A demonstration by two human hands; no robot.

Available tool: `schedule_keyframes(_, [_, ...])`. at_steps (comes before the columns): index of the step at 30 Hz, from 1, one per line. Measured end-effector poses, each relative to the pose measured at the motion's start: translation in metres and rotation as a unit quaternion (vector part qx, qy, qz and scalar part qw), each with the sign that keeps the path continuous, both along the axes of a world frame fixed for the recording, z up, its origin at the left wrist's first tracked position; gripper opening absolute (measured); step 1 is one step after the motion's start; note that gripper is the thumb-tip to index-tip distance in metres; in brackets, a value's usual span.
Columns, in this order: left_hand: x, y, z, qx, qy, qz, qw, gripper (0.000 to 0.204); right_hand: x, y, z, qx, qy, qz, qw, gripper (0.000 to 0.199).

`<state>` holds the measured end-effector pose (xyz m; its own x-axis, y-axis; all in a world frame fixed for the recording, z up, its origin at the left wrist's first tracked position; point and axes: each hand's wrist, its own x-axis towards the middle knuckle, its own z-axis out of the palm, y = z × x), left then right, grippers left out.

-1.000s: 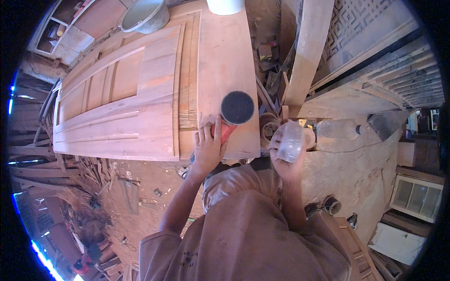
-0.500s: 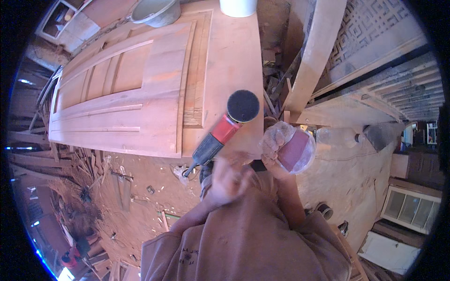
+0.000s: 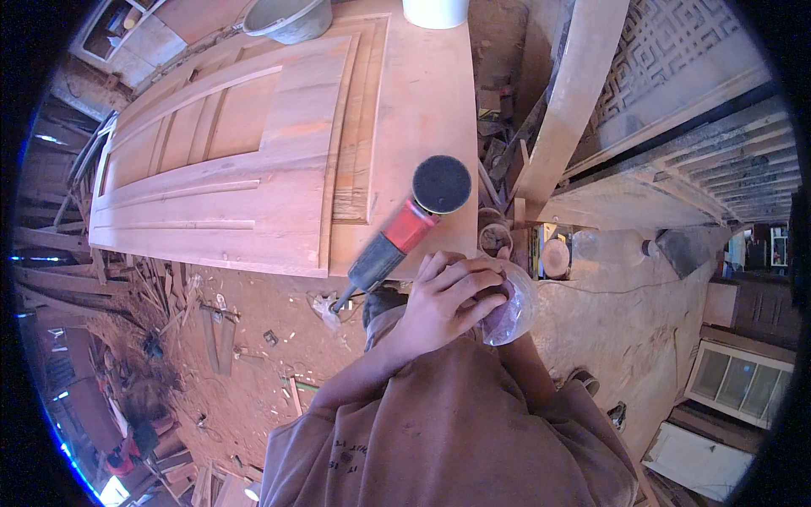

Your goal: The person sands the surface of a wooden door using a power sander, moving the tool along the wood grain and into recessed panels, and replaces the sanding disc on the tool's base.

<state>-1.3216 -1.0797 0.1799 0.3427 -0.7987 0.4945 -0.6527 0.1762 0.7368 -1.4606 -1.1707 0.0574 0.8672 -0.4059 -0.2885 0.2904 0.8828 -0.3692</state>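
A round, clear plastic-wrapped pack (image 3: 517, 314) with a reddish-brown face is held in front of my chest. My left hand (image 3: 456, 297) reaches across with bent fingers pinching its near-left edge. My right hand (image 3: 504, 253) grips the pack from behind; most of it is hidden by the left hand and the plastic, and only a bit of finger shows. Just beyond my hands a red and dark grey power sander (image 3: 395, 245) lies on the wooden board, its round black pad (image 3: 442, 184) facing up and its cord end toward me.
A panelled wooden door (image 3: 211, 186) lies flat across the work surface. At its far side stand a grey basin (image 3: 291, 21) and a white bucket (image 3: 435, 12). To the right are a wooden post (image 3: 574, 110) and a clear plastic bottle (image 3: 610, 246). Wood scraps (image 3: 221, 338) litter the dusty floor.
My left hand has moved right and up onto the pack. The right hand has brought the pack left and slightly down, turning its reddish face away.
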Motion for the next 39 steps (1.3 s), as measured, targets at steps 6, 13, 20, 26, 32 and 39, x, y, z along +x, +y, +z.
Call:
schedule_keyframes(6, [-0.009, -0.004, 0.001, 0.006, 0.000, -0.010, 1.000, 0.036, -0.022, -0.002, -0.020, -0.314, 0.191, 0.059, 0.928, 0.032])
schedule_keyframes(13, [-0.010, -0.003, -0.002, 0.000, -0.010, -0.027, 1.000, 0.035, -0.019, 0.018, -0.002, -0.721, 0.310, 0.008, 0.619, 0.038])
schedule_keyframes(20, [0.006, -0.006, 0.014, 0.034, -0.031, -0.088, 0.995, 0.032, -0.014, 0.018, -0.006, -0.385, 0.264, 0.039, 0.884, 0.039])
schedule_keyframes(26, [0.021, 0.004, 0.010, 0.094, -0.033, -0.179, 0.979, 0.029, -0.035, 0.011, -0.003, -0.518, 0.122, 0.067, 0.844, 0.058])
schedule_keyframes(32, [0.014, 0.033, -0.022, 0.278, 0.229, -0.264, 0.895, 0.017, -0.056, -0.005, 0.051, -0.284, -0.014, 0.189, 0.940, 0.070])
schedule_keyframes(39, [-0.006, 0.041, -0.042, 0.283, 0.280, -0.223, 0.890, 0.015, -0.083, -0.004, 0.035, -0.290, 0.095, 0.225, 0.925, 0.074])
